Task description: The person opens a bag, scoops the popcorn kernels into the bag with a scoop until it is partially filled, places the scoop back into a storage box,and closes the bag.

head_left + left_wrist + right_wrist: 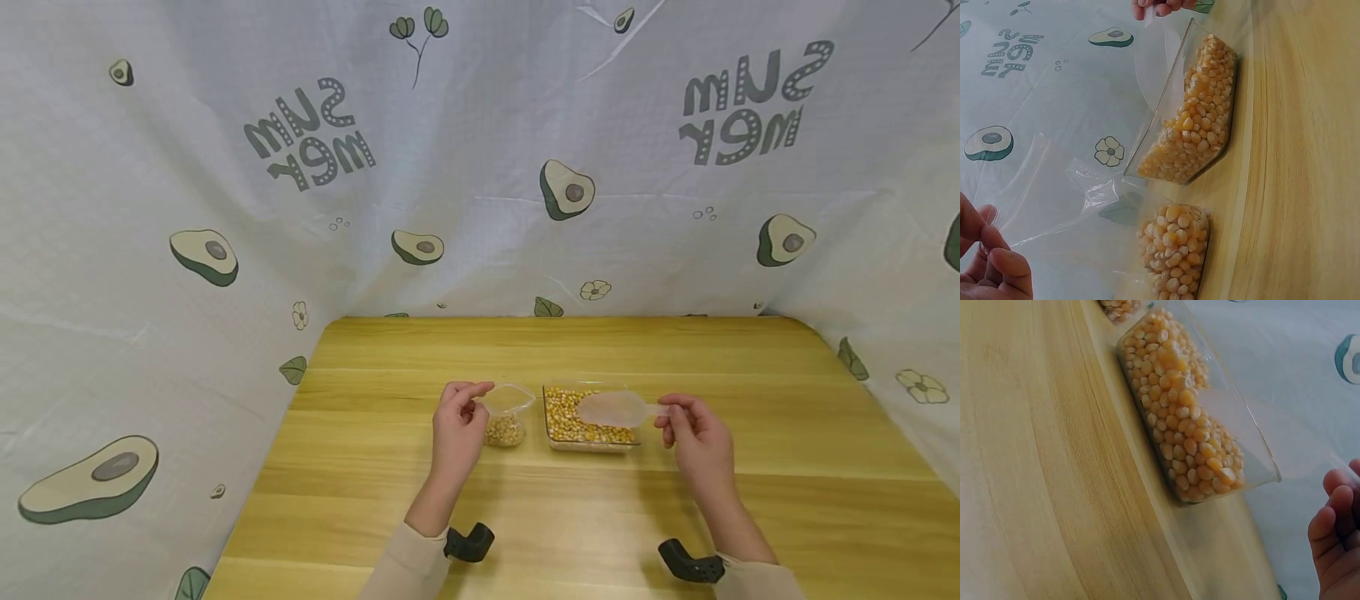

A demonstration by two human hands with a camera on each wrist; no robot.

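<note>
Backdrop cloth (480, 167) round my counter, grey dotted lettering "SUM MER" printed mirrored, twice in head view; once in left wrist view

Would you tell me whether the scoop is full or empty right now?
Empty. The clear scoop, held by the right hand over the tray of corn, shows no kernels inside it.

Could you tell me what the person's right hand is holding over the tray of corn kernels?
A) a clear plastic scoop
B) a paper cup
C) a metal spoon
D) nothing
A: the right hand pinches the handle of a clear plastic scoop that hangs above the tray of corn kernels.
</note>
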